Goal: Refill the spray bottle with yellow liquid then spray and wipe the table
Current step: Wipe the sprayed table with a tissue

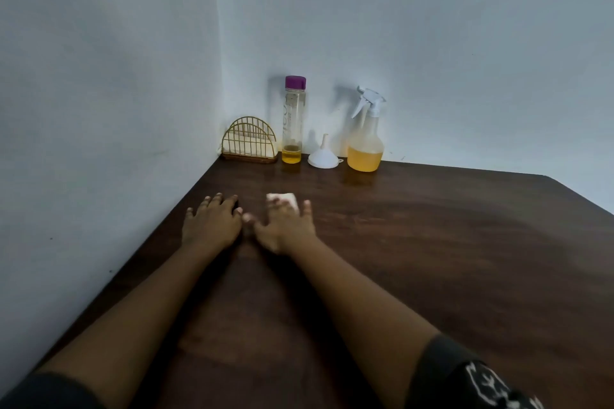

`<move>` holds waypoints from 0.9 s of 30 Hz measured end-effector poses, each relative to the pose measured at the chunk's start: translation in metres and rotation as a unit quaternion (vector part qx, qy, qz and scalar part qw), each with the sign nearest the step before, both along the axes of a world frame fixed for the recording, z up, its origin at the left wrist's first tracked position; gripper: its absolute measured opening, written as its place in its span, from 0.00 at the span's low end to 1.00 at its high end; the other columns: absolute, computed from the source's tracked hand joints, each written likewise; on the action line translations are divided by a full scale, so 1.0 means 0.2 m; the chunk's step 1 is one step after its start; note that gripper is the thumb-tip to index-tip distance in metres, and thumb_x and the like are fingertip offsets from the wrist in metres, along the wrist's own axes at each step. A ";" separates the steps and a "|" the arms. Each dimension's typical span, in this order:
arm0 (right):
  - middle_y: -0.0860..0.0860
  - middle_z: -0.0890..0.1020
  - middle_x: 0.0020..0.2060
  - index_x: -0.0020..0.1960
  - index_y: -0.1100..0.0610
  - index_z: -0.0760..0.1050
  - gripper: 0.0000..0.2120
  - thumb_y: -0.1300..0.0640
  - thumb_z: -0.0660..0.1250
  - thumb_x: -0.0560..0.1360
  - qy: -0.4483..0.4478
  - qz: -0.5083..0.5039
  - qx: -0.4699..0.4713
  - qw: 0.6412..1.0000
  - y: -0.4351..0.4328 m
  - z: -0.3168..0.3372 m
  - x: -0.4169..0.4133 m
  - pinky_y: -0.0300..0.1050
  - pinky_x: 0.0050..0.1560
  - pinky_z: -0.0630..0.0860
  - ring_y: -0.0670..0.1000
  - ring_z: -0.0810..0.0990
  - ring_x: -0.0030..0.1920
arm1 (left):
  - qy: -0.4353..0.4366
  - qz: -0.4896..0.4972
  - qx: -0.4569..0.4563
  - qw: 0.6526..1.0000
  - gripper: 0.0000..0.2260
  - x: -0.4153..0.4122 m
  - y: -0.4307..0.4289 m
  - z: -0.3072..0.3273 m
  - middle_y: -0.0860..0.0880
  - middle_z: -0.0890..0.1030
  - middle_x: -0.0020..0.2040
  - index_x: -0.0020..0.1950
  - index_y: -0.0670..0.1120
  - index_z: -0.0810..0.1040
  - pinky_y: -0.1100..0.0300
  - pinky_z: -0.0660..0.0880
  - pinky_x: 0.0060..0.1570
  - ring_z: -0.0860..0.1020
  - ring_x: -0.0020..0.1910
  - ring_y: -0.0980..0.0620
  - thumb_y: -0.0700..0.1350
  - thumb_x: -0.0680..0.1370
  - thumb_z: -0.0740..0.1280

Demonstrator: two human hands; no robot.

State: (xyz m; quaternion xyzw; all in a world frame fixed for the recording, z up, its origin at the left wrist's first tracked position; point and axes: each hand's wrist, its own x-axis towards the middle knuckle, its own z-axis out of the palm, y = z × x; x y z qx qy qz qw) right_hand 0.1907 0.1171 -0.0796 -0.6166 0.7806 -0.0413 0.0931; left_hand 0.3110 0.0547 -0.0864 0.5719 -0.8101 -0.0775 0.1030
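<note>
Right hand (pixel 285 226) flat, fingers spread, pressing white tissue (pixel 288 198) on table (pixel 432 242), left hand (pixel 212 221) flat beside it, fingers straight

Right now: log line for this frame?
phase: wipe; right hand: presses napkin on table; left hand: flat on table; spray bottle: upright by wall
</note>
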 end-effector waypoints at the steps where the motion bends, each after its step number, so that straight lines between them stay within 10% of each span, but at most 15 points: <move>1: 0.52 0.47 0.77 0.77 0.56 0.43 0.36 0.34 0.38 0.77 -0.005 0.029 0.003 1.000 0.05 -0.01 0.05 0.58 0.69 0.29 0.49 0.42 0.76 | 0.003 -0.002 -0.001 1.000 0.22 0.01 0.02 0.00 0.48 0.56 0.78 0.76 0.53 0.57 0.44 0.50 0.72 0.52 0.76 0.47 0.53 0.82 0.50; 9: 0.53 0.45 0.77 0.77 0.57 0.42 0.35 0.36 0.37 0.78 0.009 -0.167 0.020 0.986 0.46 0.02 -0.26 0.60 0.70 0.32 0.52 0.41 0.76 | -0.002 -0.009 0.003 1.000 0.22 0.16 0.25 0.00 0.49 0.54 0.78 0.76 0.54 0.56 0.46 0.50 0.73 0.52 0.77 0.48 0.53 0.82 0.48; 17: 0.51 0.45 0.77 0.77 0.56 0.42 0.35 0.35 0.39 0.78 -0.001 0.030 -0.007 1.000 0.57 -0.03 0.34 0.57 0.69 0.30 0.49 0.41 0.76 | 0.007 -0.030 0.008 1.000 0.21 0.35 0.39 -0.02 0.52 0.55 0.78 0.76 0.55 0.57 0.47 0.50 0.72 0.53 0.76 0.50 0.52 0.82 0.50; 27: 0.52 0.44 0.77 0.77 0.58 0.40 0.37 0.34 0.38 0.77 0.006 -0.079 -0.005 0.997 0.87 -0.04 0.21 0.58 0.70 0.31 0.50 0.40 0.76 | -0.039 -0.033 0.022 0.998 0.23 0.48 0.67 -0.04 0.53 0.48 0.79 0.77 0.57 0.49 0.46 0.46 0.73 0.47 0.77 0.51 0.57 0.81 0.45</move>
